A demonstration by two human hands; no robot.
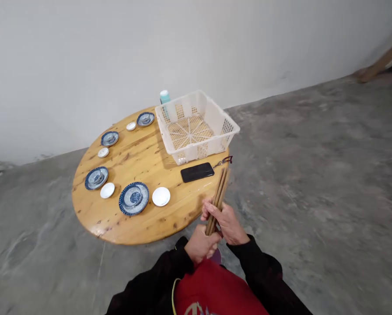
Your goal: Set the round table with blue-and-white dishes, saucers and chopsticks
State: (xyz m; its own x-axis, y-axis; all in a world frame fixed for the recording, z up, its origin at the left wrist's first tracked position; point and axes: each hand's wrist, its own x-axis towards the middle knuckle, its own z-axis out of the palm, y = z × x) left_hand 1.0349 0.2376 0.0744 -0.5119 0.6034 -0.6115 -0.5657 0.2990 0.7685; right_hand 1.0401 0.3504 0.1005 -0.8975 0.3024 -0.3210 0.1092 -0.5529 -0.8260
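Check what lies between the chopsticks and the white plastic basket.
Head view: a black smartphone with a strap lies between the chopsticks and the basket.

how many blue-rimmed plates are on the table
4: the nearest plate at the table's front edge, the leftmost plate beyond it, the third plate farther back, and the farthest plate by the white basket, which could hide more.

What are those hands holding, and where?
A bundle of chopsticks: the left hand grips the end nearest the body, the right hand holds around the middle.
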